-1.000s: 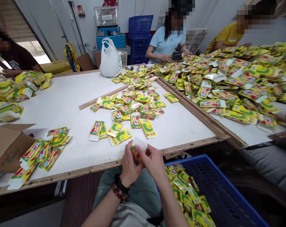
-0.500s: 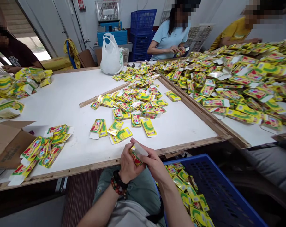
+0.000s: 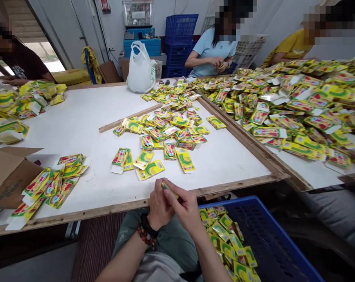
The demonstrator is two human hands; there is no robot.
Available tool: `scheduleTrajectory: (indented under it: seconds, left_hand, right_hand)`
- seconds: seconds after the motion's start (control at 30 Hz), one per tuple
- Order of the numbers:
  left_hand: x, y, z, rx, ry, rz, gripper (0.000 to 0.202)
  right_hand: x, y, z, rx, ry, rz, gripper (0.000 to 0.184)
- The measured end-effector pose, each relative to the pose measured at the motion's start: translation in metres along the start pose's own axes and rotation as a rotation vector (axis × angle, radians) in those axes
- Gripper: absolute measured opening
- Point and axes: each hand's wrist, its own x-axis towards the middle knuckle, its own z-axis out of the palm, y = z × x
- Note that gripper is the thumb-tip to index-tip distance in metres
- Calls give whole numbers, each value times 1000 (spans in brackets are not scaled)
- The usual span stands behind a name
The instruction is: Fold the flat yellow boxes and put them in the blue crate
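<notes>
Both my hands hold one small yellow carton (image 3: 169,188) at the near edge of the white table (image 3: 86,117). My left hand (image 3: 159,205), with bead bracelets on the wrist, grips it from the left. My right hand (image 3: 185,209) closes over it from the right, fingers pressed on its top. Only a thin yellow edge of the carton shows between the fingers. Just beyond my hands lie flat yellow cartons (image 3: 149,169) on the table. A blue crate (image 3: 265,235) at my right knee holds several folded cartons (image 3: 227,244).
A heap of flat cartons (image 3: 297,102) covers the right-hand table. More lie at the left (image 3: 48,184) beside a cardboard box (image 3: 7,176). A wooden strip (image 3: 129,117) and a white plastic bag (image 3: 140,70) sit farther back. Three other people work around the tables.
The carton's white flap, standing up earlier, is now folded down and hidden under my right fingers. My hands have closed tighter together over the carton.
</notes>
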Motion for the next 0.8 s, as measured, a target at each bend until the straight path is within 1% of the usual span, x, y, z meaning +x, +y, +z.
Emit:
scheduleTrajectory:
  seconds: [0.1, 0.2, 0.27, 0.4, 0.5, 0.57, 0.7, 0.73, 0.8]
  left_hand:
    - [2, 2, -2, -12, -4, -34, 58]
    - [2, 3, -4, -45, -35, -22, 53]
    - [1, 3, -5, -80, -25, 14, 53]
    - [-3, -1, -1, -100, 61, 71, 60]
    - [-4, -3, 2, -118, 121, 60, 60]
    - [-4, -2, 3, -152, 132, 44, 57]
    - [-3, -1, 2, -224, 94, -9, 60]
    - [-3, -1, 2, -233, 107, -6, 61]
    - [-2, -3, 3, -244, 171, 41, 61]
  right_hand:
    - [-4, 3, 0, -107, -54, -64, 44]
    - [-10, 8, 1, -155, -44, -39, 48]
    - [-11, 10, 1, -154, -35, -31, 49]
    - [-9, 9, 1, -131, -37, -67, 48]
    - [-5, 7, 1, -113, -53, -96, 46]
    - [-4, 8, 1, -109, -54, -106, 44]
    - [-2, 12, 1, -123, -41, -138, 42]
    - [-2, 13, 2, -133, -46, -163, 42]
    - [-1, 13, 3, -153, -64, -221, 41]
